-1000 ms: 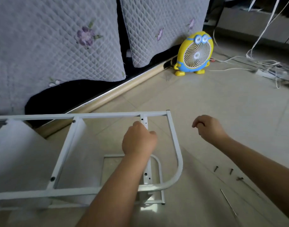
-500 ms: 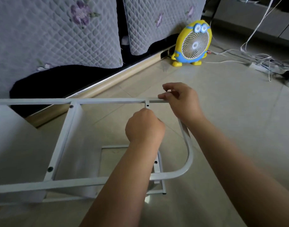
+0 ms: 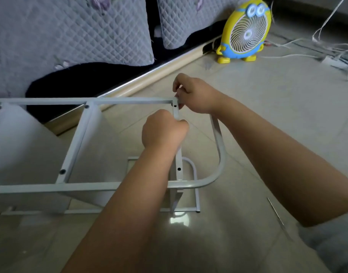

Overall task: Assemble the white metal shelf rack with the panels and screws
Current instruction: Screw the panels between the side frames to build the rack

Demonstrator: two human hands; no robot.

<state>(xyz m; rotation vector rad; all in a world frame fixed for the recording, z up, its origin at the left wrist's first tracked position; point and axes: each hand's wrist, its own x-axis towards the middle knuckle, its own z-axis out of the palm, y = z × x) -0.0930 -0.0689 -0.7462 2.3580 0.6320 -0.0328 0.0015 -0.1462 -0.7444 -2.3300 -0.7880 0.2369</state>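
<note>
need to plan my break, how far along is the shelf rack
Done: the first crossbar sits in the white frame with dark screw heads apparently at both ends. In hand: the left hand grips the second crossbar while the right hand pinches its top joint. Left: its lower hole looks empty.

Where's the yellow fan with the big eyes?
In the head view the yellow fan stands on the floor at the upper right, at the far end of the wooden rail, with white cables lying to its right.
</note>
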